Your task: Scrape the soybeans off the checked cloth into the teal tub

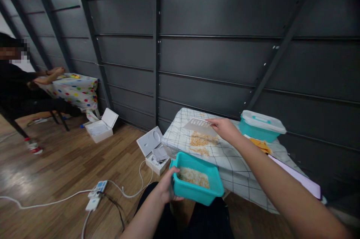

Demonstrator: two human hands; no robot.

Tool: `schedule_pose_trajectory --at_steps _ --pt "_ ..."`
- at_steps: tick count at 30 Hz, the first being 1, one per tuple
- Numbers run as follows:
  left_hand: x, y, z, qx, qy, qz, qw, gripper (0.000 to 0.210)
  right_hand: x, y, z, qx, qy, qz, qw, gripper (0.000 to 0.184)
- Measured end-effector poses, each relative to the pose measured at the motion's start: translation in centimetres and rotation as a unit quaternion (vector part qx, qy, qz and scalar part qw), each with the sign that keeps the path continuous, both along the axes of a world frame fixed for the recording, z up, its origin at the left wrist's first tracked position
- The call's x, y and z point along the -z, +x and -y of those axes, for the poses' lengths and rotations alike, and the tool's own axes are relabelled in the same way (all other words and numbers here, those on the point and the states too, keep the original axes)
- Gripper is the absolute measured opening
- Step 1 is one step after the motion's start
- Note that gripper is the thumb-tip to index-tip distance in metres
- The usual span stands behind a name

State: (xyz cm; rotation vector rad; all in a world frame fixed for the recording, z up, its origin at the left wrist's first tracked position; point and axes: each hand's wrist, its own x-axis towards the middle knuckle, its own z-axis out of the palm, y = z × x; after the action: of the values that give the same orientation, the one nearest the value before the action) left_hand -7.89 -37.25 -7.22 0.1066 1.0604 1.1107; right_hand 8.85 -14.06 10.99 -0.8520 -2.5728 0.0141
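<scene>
My left hand grips the left end of a teal plastic bin, held over my lap at the table's front edge. Whitish grains mixed with yellow bits cover its bottom. Pinched in my right hand is a thin, pale flat sheet with rows of slots or print, tilted just above the table. Under and in front of that sheet, yellow kernels lie spread on the checked cloth, with a smaller patch of finer bits nearer me. Whether the sheet touches the kernels is unclear.
The table wears a white checked cloth. On its right are a lidded teal box, a yellow cloth and a lilac flat device. Open white boxes, cables and a power strip lie on the floor. Far left, a person sits.
</scene>
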Motion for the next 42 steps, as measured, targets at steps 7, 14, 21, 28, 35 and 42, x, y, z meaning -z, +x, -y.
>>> schedule_pose_trajectory --at_steps 7,14,21,28,35,42 --pt "-0.1 -1.4 -0.3 0.007 0.001 0.023 1.000 0.045 2.6 0.2 1.9 0.092 0.001 -0.043 0.995 0.044" --pt "-1.1 -2.5 -1.2 0.036 0.005 0.048 0.998 0.052 4.3 -1.6 1.8 -0.003 -0.030 0.017 0.999 0.040" --pt "-1.3 -3.0 -1.5 0.035 0.001 0.042 0.999 0.051 3.9 -0.8 1.4 -0.026 -0.077 0.027 0.996 0.036" --pt "-1.9 -2.5 -1.5 0.022 -0.009 0.032 0.999 0.051 4.5 0.8 3.8 0.022 -0.045 0.067 0.996 0.037" --pt "-2.7 -1.7 -0.7 0.036 -0.016 0.043 0.998 0.048 4.0 1.7 6.9 0.060 -0.005 0.081 0.995 0.039" --pt "-3.2 -0.9 -1.1 0.036 -0.030 0.032 0.998 0.046 3.6 1.2 8.8 0.115 0.007 0.070 0.991 0.038"
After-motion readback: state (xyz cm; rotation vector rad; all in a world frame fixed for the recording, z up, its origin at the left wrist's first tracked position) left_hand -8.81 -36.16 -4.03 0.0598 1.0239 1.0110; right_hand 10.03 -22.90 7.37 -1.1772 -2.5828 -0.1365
